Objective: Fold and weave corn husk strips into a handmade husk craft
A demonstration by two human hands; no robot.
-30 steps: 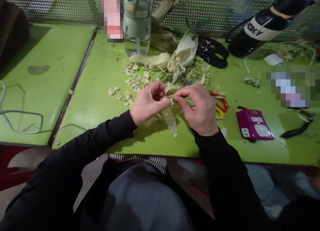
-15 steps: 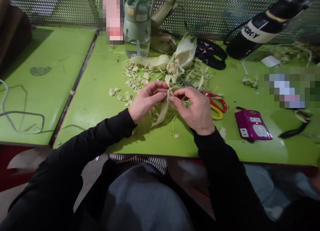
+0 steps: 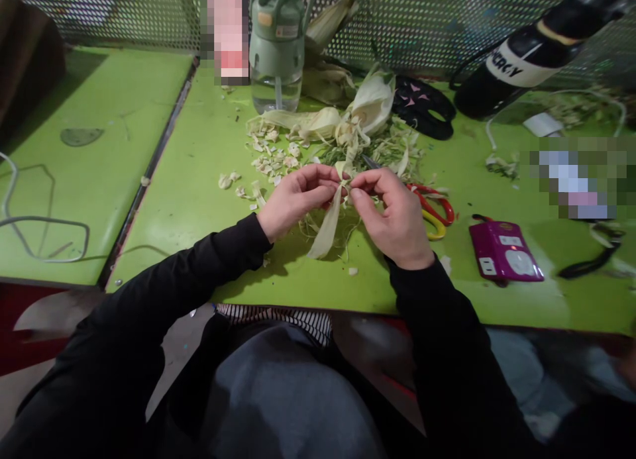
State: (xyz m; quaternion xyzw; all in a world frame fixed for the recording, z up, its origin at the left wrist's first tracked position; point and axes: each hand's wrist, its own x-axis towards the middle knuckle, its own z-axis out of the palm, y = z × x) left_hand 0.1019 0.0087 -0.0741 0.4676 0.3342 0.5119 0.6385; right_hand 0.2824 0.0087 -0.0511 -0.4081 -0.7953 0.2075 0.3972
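Observation:
My left hand and my right hand meet over the green table, both pinched on a pale corn husk strip. The strip hangs down from between the fingertips, its wide end near the table. Just beyond the hands lies a heap of husks and thin shreds. Small cut husk bits are scattered to the left of the heap. Red and yellow handled scissors lie right behind my right hand.
A green water bottle stands at the back by the mesh wall. A dark bottle lies at the back right, black scissors handles beside it. A magenta box sits to the right. A cable loops on the left table.
The husk strip has swung from lying right of centre to hanging straight down between the fingertips. Both hands have shifted slightly up and the fingertips have drawn closer together.

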